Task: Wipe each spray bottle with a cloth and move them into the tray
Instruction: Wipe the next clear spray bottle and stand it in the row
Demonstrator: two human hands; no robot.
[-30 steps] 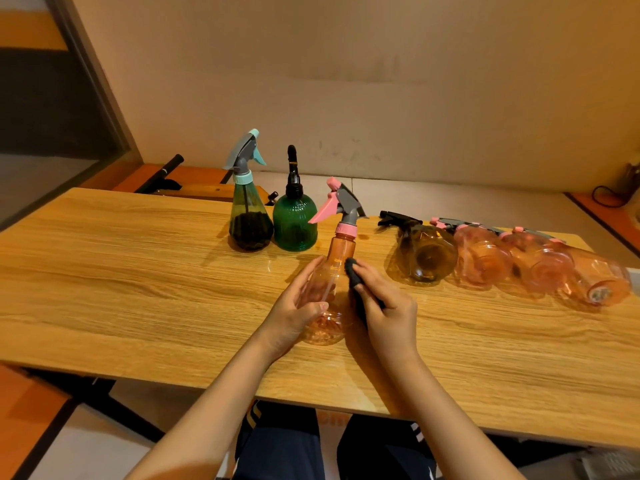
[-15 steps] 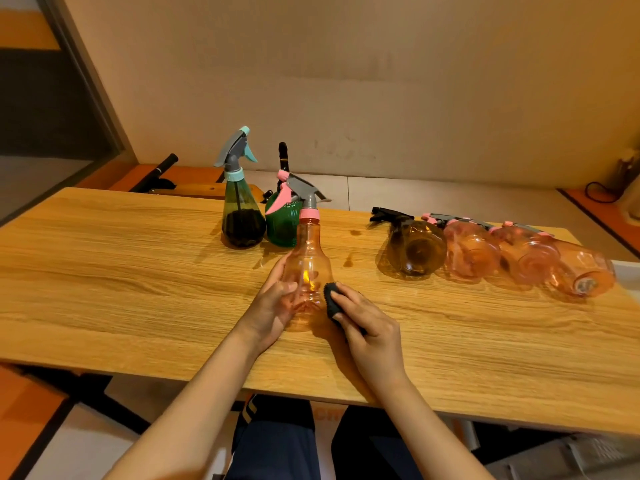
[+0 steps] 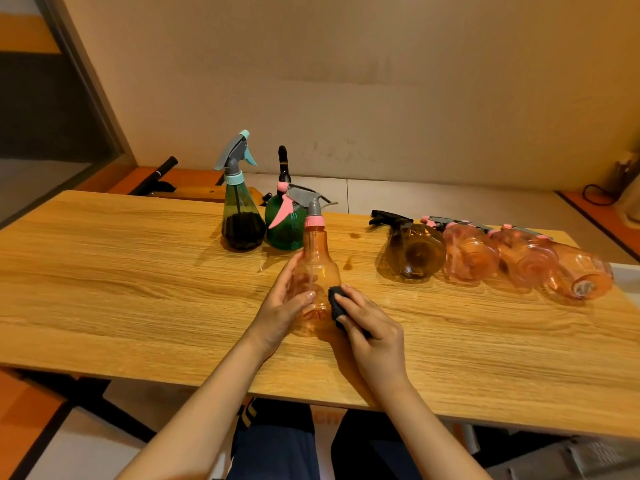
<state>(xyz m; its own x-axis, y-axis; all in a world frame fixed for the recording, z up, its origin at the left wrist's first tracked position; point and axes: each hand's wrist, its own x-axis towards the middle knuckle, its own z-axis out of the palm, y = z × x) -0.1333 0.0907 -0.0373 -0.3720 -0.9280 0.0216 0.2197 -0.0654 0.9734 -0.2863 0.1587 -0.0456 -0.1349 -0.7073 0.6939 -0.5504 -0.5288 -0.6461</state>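
No readable brand, label or writing on any bottle; orange lettering under the table's near edge, between the knees, was too blurred to read.

Left to right on the wood table:
- Far left of centre: teal bottle upright, grey/teal trigger head, dark lower half.
- Just right of it, touching or nearly so: green bottle, upright, black pump top, partly hidden behind the orange one's sprayer.
- Centre, nearer the person: orange bottle, clear, pink collar and trigger, grey head, roughly upright, nozzle pointing left. Couldn't tell whether its base sat on the table or just above it.
- Left hand wrapped around its left side, thumb across the front, fingers behind: a firm grip on the body.
- Right hand curled around a small black cloth, pressing it against the lower right side of the orange bottle. So the bottle sat between both hands, cloth touching it.
- Right: brown bottle lying on its side, black sprayer pointing left and far.
- Then three pink bottles on their sides in a touching row, bases toward the camera, running to the table's right edge.

Tray: a pale edge showed just past the last pink bottle; couldn't tell if that was it.
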